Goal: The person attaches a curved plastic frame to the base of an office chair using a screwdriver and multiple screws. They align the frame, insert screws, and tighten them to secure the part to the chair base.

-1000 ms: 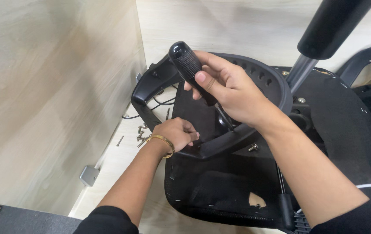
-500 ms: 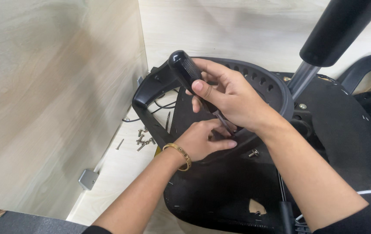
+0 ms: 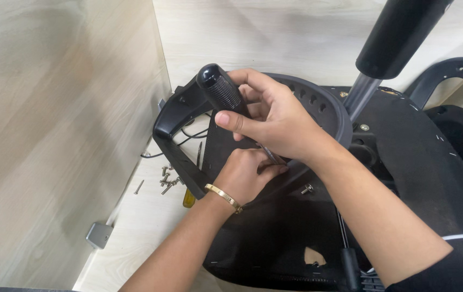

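1. Left hand moved up & right, from the armrest's lower bar to the screwdriver shaft, fingers now pinching near the tip.
2. Right hand shifted slightly, grip on handle tighter.

bare forearms; a thin gold bracelet circles the left wrist, and a black sleeve covers the right upper arm.

A furniture-assembly spot indoors: upturned office chair, loose screws, pale wood-laminate floor.
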